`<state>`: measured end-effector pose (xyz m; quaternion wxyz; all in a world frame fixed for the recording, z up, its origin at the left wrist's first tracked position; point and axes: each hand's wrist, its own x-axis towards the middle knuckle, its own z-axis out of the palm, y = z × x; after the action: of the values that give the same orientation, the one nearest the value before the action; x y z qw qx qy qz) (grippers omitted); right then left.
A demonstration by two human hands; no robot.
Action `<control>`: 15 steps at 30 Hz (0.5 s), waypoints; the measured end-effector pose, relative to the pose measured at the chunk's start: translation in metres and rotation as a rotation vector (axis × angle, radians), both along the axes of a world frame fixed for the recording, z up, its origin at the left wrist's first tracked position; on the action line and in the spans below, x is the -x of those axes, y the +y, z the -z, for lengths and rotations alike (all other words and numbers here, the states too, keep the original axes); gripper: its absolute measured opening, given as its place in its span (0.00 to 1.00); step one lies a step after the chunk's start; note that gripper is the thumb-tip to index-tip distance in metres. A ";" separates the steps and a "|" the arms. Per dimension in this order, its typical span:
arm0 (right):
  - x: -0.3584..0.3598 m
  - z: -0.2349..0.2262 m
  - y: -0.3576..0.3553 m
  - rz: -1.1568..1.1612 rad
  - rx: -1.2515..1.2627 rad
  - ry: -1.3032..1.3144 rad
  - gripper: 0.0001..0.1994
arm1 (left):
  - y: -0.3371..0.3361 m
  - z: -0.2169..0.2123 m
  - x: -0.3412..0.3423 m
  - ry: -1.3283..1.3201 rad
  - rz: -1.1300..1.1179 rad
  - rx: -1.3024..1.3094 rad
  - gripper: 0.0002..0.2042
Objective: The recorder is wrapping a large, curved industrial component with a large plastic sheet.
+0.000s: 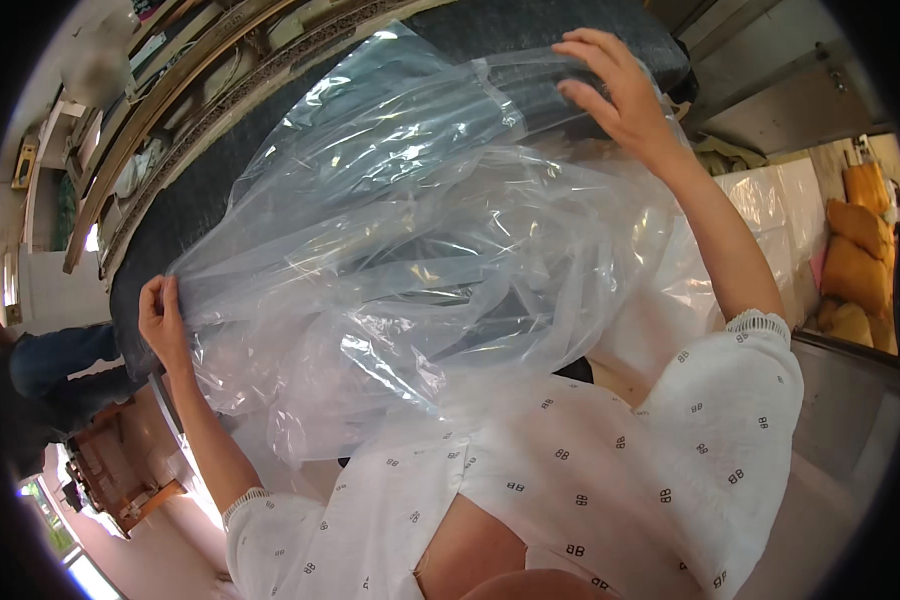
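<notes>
Spanning worktop [185,205]: film [420,225], bunched on near side | left hand [163,320]: clamped on its left edge, apparently for tension | right hand [627,98]: fingers apart at far right, likely guiding it

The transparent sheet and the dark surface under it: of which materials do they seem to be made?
Transparent sheet: apparently thin, glossy plastic film; it is see-through, creased and throws sharp highlights. Dark surface: matte, faintly marked; perhaps painted board or rubber, uncertain.
</notes>
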<state>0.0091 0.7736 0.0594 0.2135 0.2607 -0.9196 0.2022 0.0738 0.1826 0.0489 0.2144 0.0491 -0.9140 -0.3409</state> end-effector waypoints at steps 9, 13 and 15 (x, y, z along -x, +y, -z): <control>0.040 -0.016 -0.044 -0.110 -0.073 0.042 0.14 | 0.014 0.016 0.013 0.190 0.069 -0.031 0.05; 0.054 -0.011 -0.057 -0.109 0.172 -0.156 0.07 | 0.009 0.017 0.012 0.167 0.051 -0.033 0.05; 0.060 -0.012 -0.068 -0.119 0.328 -0.215 0.06 | 0.012 0.016 0.012 0.173 0.041 -0.023 0.05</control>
<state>-0.0514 0.7057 0.0712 0.1415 0.2530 -0.8748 0.3882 0.0621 0.1946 0.0328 0.2851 0.0030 -0.8888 -0.3588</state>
